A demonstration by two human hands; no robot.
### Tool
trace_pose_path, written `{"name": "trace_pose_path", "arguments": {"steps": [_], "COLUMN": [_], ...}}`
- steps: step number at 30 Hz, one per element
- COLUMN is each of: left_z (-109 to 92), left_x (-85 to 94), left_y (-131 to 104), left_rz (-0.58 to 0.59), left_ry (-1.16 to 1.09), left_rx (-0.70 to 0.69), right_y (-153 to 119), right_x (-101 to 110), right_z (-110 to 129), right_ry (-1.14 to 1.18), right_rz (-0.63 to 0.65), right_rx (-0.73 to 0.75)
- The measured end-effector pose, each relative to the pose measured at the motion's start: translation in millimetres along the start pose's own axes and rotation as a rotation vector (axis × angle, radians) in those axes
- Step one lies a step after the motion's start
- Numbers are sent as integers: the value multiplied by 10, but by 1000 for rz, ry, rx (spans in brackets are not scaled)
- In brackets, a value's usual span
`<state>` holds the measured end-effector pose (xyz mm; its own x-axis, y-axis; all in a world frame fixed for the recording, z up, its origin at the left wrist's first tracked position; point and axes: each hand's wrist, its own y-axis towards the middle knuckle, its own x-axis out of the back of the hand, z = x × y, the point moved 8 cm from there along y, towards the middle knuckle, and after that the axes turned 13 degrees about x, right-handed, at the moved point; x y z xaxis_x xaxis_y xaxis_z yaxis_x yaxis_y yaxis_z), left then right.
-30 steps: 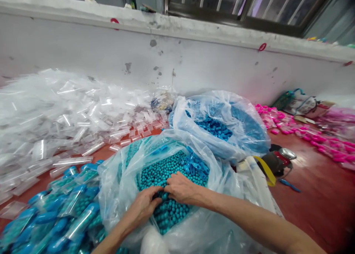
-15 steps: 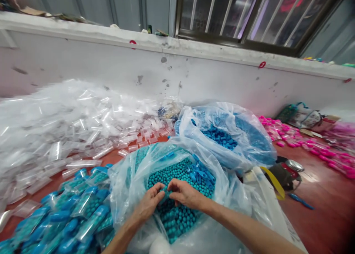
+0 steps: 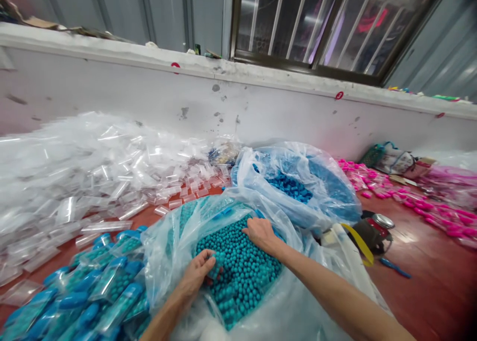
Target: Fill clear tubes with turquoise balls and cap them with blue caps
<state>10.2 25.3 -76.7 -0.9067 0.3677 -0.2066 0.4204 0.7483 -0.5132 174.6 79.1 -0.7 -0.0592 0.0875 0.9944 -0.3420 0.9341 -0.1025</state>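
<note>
Teal beads [image 3: 246, 266] fill the mouth of a clear plastic bag [image 3: 164, 261], near edge to far. Hands apart from each other. Left hand [image 3: 198, 271] at the mouth's left edge, thumb and fingers closed on a small teal bundle [image 3: 216, 263] just over the beads; its wrapping unclear. Right hand [image 3: 263, 234] toward the mouth's far right edge, fingers curled down; tips hidden, cannot tell whether they grip anything. Beyond the far edge, a second bag [image 3: 328, 197] with blue pieces [image 3: 288, 188]. Left, on the red floor [image 3: 436, 276]: blue-ended packets [image 3: 115, 276], then heaped clear sleeves [image 3: 74, 172]. Right: blue tool [image 3: 395, 268], pink pieces [image 3: 421, 204] farther off.
</note>
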Motion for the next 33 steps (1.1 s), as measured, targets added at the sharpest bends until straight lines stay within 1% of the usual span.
{"name": "trace_pose_path", "arguments": {"steps": [2, 4, 7, 10, 13, 16, 18, 22, 23, 24, 27, 28, 29, 30, 31, 33], "left_z": [21, 25, 8, -43, -80, -89, -92, -148, -161, -170, -169, -167, -165, -166, -168, -178], "left_x": [14, 14, -2, -27, -48, -41, -40, -110, -126, -131, -104, -96, -97, -103, -108, -120], "left_y": [-12, -23, -41, -61, -74, -84, -97, -151, -166, -178, -201, -205, -208, -210, -212, -220], "left_rz": [5, 16, 15, 8, 21, 27, 25, 60, 61, 50, -20, -39, -46, -47, -47, -40], "left_ry": [-38, -50, -28, -16, -14, -14, -4, 60, 81, 100, 156, 175, 196, 213, 221, 211], "left_rx": [23, 31, 29, -8, -58, -94, -105, -148, -157, -161, -147, -141, -136, -132, -129, -127], "right_y": [45, 28, -53, -112, -137, -187, -233, -301, -314, -326, -370, -382, -387, -388, -385, -372], "right_x": [-52, -67, -5, 70, 130, 139, 101, -41, -32, 6, 153, 184, 208, 230, 247, 262], "right_z": [17, 82, 195, 274, 346, 541, 677, 816, 816, 805, 761, 752, 744, 738, 734, 732], "right_ry": [-10, -24, 3, 187, 416, 614, 718, 928, 918, 855, 485, 393, 354, 374, 443, 638], "right_rz": [-7, -34, -93, -124, -189, -227, -195, -17, -13, -39, -145, -162, -174, -188, -202, -218], "right_rx": [-8, 10, 101, 218, 274, 362, 390, 336, 340, 360, 432, 439, 437, 429, 416, 389]}}
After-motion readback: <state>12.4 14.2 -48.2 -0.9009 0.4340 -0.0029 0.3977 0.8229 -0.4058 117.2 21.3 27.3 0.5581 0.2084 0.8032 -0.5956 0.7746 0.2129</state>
